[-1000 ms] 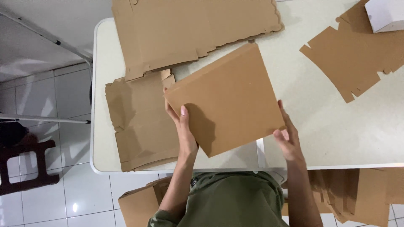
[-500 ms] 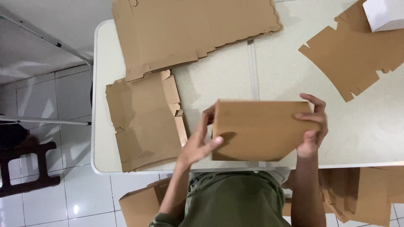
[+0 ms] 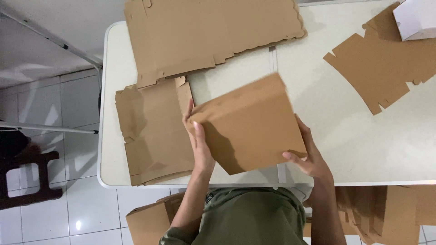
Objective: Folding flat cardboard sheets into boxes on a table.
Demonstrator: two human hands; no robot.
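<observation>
Cardboard fills most of the head view: a flat brown cardboard panel, roughly square and turned at a slant, is held over the near edge of the white table, its far corner slightly blurred. The left hand grasps the panel's left edge, thumb lying on the top face and the fingers wrapped out of sight beneath. The right hand grips the lower right corner, thumb curled over the near edge and the rest of the fingers along the side. Just beside the left hand, a stack of flat die-cut cardboard sheets lies on the table's left part, its flaps touching the hand's back or nearly so. A larger unfolded cardboard blank rests across the far side of the table, one end hanging past the edge. To the right, well apart from the panel, lies a notched cardboard cutout, and a white box sits at the top right corner. Below the table edge, more cardboard pieces rest near the person's green shirt, and a dark stool stands on the tiled floor at left
</observation>
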